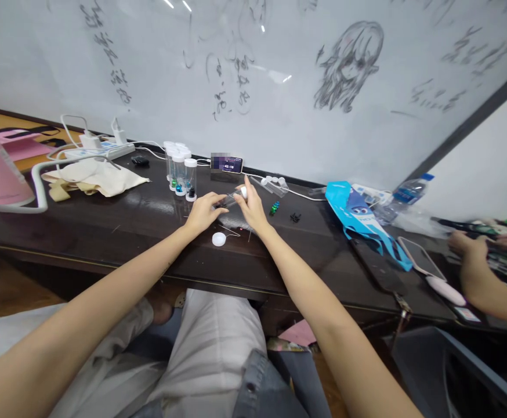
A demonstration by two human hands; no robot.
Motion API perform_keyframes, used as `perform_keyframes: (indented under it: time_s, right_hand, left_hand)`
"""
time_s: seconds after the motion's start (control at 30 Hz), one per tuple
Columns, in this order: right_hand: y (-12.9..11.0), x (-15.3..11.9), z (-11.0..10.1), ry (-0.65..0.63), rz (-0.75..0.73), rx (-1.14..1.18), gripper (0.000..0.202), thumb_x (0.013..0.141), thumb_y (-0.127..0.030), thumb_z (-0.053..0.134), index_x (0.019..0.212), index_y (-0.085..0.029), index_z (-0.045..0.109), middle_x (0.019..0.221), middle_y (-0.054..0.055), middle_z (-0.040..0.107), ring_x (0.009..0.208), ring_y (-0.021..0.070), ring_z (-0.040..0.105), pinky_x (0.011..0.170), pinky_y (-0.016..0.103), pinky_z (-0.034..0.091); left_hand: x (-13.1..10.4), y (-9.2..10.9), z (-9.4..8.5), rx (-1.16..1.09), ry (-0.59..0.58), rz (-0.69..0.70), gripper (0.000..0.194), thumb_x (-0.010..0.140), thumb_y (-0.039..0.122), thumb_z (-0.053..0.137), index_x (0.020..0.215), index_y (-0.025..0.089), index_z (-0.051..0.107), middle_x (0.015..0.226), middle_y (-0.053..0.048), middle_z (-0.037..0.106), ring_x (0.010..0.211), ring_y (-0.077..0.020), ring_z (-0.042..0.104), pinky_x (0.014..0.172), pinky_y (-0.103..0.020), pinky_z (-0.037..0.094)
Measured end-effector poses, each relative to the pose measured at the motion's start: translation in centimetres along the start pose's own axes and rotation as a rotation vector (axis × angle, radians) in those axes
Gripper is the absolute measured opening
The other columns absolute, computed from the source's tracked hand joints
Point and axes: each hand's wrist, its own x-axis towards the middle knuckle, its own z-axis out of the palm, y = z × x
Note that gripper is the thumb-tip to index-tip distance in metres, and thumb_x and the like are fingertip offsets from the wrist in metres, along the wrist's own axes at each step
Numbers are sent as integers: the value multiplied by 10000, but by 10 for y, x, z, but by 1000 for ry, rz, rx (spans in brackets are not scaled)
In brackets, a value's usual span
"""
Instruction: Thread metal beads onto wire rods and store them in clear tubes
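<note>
Behind the dark tabletop (105, 223) runs a whiteboard (279, 75) covered in scribbles and a sketched face, and we sit facing it with both arms stretched forward. Our left hand (203, 213) and our right hand (251, 208) meet near the middle of the tabletop, sharing a clear tube (232, 200) that lies tilted between them; the left fingers pinch its lower end, while the right fingers close around the upper end, where a white cap (243, 192) sits. Just toward the front edge from our hands, a loose white lid (219, 238) lies flat on the tabletop. Toward the back edge, left of our hands, stands a cluster of upright capped vials (179, 168) with small coloured bits at their bottoms, and beside them a small timer display (227, 164) leans against the whiteboard. More clear tubes (274, 184) lie just right of it, with green beads (274, 207) and black beads (295, 217) near our right hand. At the left end lie a beige cloth (92, 177) and a white power strip (99, 152). Toward the right end we see a blue pouch (358, 217), a water bottle (404, 194) and a phone (416, 255), and another person's hand (466, 247) rests at the far right edge.
</note>
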Motion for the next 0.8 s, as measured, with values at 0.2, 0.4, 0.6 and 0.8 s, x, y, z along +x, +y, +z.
perform_keyframes:
  time_s: [0.2, 0.4, 0.6, 0.8]
  right_hand:
    - [-6, 0, 0, -20, -33, -2, 537, 1006, -440, 378, 1507, -314, 228, 1252, 91, 543, 1105, 258, 549, 987, 460, 441]
    - [-7, 0, -3, -13, -26, -15, 477, 1020, -435, 324, 1480, -311, 304, 1154, 85, 560, 1063, 259, 559, 986, 462, 441]
    - [-9, -1, -5, -29, -20, -1, 529, 1016, -432, 334, 1518, -318, 218, 1153, 77, 567, 1024, 248, 577, 942, 442, 474]
    - [2, 6, -15, 111, 35, 5, 585, 1026, -401, 285, 1541, -311, 23, 1335, 103, 485, 1035, 233, 577, 960, 422, 454]
  left_hand:
    - [-1, 3, 1, -8, 16, -10, 329, 768, 213, 748, 1094, 219, 699, 911, -43, 680, 824, -209, 651, 793, -328, 516]
    - [-3, 4, -2, -16, 2, 13, 365, 804, 225, 712, 1167, 241, 674, 967, -39, 670, 878, -209, 645, 823, -322, 501]
    - [-3, 5, -1, -80, -2, 0, 362, 784, 232, 729, 1144, 230, 688, 945, -36, 677, 871, -211, 655, 825, -321, 504]
    - [2, 2, 2, -176, 124, -119, 375, 755, 234, 741, 1125, 204, 687, 917, -44, 706, 848, -216, 678, 834, -348, 535]
